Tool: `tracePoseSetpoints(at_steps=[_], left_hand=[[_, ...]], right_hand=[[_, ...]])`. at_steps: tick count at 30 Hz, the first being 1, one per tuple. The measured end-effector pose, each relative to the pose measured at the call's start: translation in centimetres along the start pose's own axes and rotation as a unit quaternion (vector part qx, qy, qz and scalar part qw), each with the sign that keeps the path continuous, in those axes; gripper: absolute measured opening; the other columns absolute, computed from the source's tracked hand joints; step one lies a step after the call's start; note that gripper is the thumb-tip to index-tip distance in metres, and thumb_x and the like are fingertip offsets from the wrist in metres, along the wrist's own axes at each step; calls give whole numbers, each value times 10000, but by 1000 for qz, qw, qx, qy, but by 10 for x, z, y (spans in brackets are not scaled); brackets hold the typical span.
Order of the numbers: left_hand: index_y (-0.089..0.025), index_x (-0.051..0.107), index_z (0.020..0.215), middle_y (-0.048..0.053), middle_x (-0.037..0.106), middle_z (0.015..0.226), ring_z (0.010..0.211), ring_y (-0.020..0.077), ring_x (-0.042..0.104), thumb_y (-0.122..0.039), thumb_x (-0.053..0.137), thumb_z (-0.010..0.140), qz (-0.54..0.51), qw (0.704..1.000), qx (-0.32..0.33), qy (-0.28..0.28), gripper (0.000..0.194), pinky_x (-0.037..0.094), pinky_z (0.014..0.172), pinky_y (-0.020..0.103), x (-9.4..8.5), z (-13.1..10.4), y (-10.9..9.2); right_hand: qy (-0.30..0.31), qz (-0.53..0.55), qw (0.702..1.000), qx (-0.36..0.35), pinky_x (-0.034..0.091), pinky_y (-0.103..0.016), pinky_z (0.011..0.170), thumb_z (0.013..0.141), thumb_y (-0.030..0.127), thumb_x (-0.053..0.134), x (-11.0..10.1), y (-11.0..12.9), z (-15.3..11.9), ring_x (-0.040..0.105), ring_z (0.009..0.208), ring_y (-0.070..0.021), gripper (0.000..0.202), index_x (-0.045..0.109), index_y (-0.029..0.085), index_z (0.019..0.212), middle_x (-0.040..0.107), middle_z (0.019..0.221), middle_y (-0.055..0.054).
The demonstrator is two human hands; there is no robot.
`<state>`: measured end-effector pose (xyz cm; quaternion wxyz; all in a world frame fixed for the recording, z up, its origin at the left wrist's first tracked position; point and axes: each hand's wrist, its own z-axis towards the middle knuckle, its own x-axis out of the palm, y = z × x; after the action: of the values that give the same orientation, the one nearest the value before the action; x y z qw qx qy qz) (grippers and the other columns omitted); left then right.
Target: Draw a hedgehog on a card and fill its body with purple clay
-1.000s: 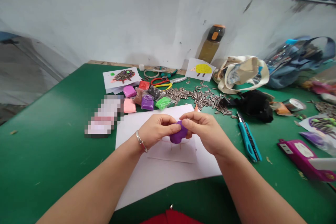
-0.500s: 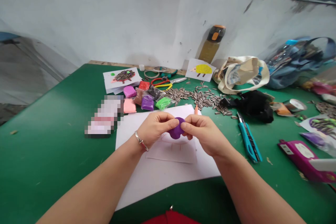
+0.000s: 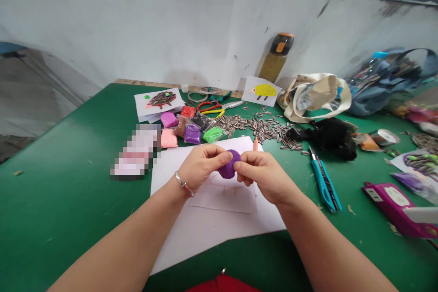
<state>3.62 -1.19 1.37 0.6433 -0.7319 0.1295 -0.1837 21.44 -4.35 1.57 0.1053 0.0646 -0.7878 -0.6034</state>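
Note:
A flattened piece of purple modelling clay (image 3: 228,169) is pinched between my two hands. My left hand (image 3: 204,164), with a silver bracelet at the wrist, presses it between thumb and fingers from the left. My right hand (image 3: 263,171) grips its right edge with thumb and fingertips. Beneath them lies a small sheet with an orange line drawing (image 3: 227,198), partly hidden by the hands. That sheet rests on a larger white paper (image 3: 171,232). An orange pen tip (image 3: 256,143) pokes out just beyond my right hand.
Clay packets (image 3: 192,134) in several colours, sunflower seeds (image 3: 268,128) and scissors (image 3: 219,108) lie behind the paper. A blurred phone (image 3: 137,151) is at left. A teal utility knife (image 3: 324,182) with its blade out lies right, near a magenta device (image 3: 398,207). A bottle (image 3: 276,57) leans on the wall.
The purple clay has turned slightly and shifted a little left and up; its lower edge looks rounder. My right fingers have moved slightly along its edge.

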Motion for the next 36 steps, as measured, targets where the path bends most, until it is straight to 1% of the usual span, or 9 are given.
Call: tracePoseSetpoints(at_steps=[3, 6, 9, 15, 18, 24, 30, 33, 36], left_hand=[[-111, 678, 757, 47, 679, 671, 620, 149, 616, -368, 726, 787, 17, 1000, -6, 10, 264, 479, 613, 275, 0, -1, -2], [-110, 670, 754, 50, 683, 669, 618, 153, 621, -361, 724, 789, 19, 1000, -14, 9, 258, 483, 607, 276, 0, -1, -3], [-110, 665, 743, 52, 686, 677, 616, 147, 618, -361, 719, 797, 10, 1000, -14, 16, 261, 488, 606, 271, 0, -1, -3], [-112, 656, 734, 55, 678, 659, 594, 150, 627, -412, 684, 824, 0, 999, -21, 27, 314, 479, 581, 262, 2, -1, 0], [-110, 657, 734, 61, 677, 648, 590, 155, 630, -422, 684, 820, 2, 999, -28, 30, 325, 476, 580, 263, 3, -1, 0], [-112, 673, 735, 62, 684, 712, 625, 138, 599, -457, 703, 791, 28, 999, -29, 14, 351, 459, 590, 251, 4, -1, 0], [-106, 657, 737, 60, 658, 692, 612, 148, 600, -589, 647, 797, -21, 998, -57, 25, 486, 483, 599, 286, 6, -1, 6], [-109, 667, 818, 41, 654, 704, 603, 128, 587, -541, 713, 762, -54, 995, -76, 36, 438, 469, 576, 260, 5, -1, 5], [-121, 671, 976, 55, 692, 787, 632, 126, 601, -410, 800, 706, -61, 993, -93, 49, 416, 445, 566, 236, 4, -1, 1]], right_hand=[[4, -3, 1000, 6, 344, -228, 496, 739, 361, 724, -2, 1, 0, 468, 478, -73, 291, 557, 172, 596, 598, 551, 16], [38, -10, 999, 17, 328, -226, 484, 745, 413, 728, -6, 2, 2, 470, 483, -70, 294, 617, 159, 648, 621, 599, 2], [32, -14, 999, -8, 311, -225, 480, 787, 476, 681, -7, 2, 2, 455, 482, -65, 340, 645, 154, 682, 610, 596, 4], [-43, -19, 998, -45, 340, -223, 494, 787, 341, 673, -2, 1, 1, 457, 480, -70, 243, 589, 173, 633, 574, 542, 31], [-35, -24, 998, -41, 343, -227, 496, 784, 329, 672, -4, 1, 1, 456, 478, -72, 245, 577, 173, 620, 574, 539, 31], [3, 1, 1000, -30, 316, -237, 504, 821, 413, 650, -7, 2, 3, 449, 495, -78, 289, 602, 169, 674, 544, 538, 36], [-30, 5, 999, -34, 313, -242, 499, 781, 319, 676, -4, 1, 3, 434, 494, -80, 201, 599, 176, 664, 545, 552, 38], [-53, 18, 998, -37, 309, -239, 493, 765, 314, 689, -7, 1, 3, 432, 490, -81, 203, 601, 175, 647, 532, 526, 39], [-38, 47, 998, -31, 300, -236, 484, 763, 344, 705, -13, 2, 2, 427, 480, -76, 217, 608, 175, 670, 527, 534, 42]])
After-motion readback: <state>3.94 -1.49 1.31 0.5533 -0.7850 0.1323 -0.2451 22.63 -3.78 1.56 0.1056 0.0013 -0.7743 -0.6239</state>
